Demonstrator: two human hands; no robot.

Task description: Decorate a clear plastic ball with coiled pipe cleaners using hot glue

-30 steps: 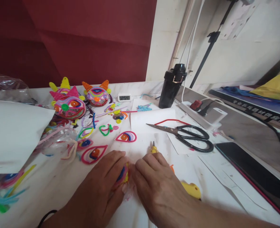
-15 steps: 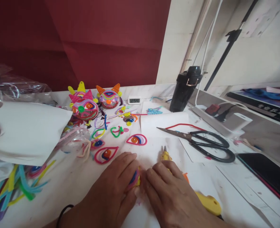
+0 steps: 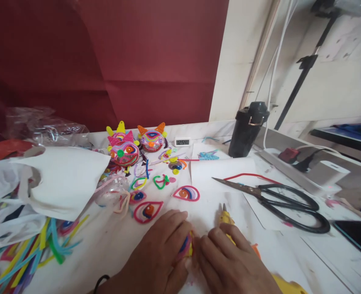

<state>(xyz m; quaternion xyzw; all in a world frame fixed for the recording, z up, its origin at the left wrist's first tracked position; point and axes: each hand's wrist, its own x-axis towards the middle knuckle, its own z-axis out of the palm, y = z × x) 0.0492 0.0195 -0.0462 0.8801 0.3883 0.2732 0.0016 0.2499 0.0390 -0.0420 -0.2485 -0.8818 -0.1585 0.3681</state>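
Note:
My left hand is closed on a small pipe-cleaner piece in blue, pink and yellow, held low over the white paper. Against that piece's right edge, my right hand has its fingers curled and pressed together at the yellow rim; its fingertips are partly hidden. A yellow glue gun lies under and behind my right hand, nozzle pointing away. Beyond my left hand are flat pipe-cleaner eyes: a red-rimmed eye and a pink-rimmed eye.
Black-handled scissors lie open at right, near a phone. Behind stand a black bottle, a small digital clock and decorated round heads. Loose pipe cleaners and cut white paper occupy the left. A power strip sits at right.
The view has shifted, so everything sits slightly lower and further right. Both hands keep nearly the same pose around the pipe-cleaner piece.

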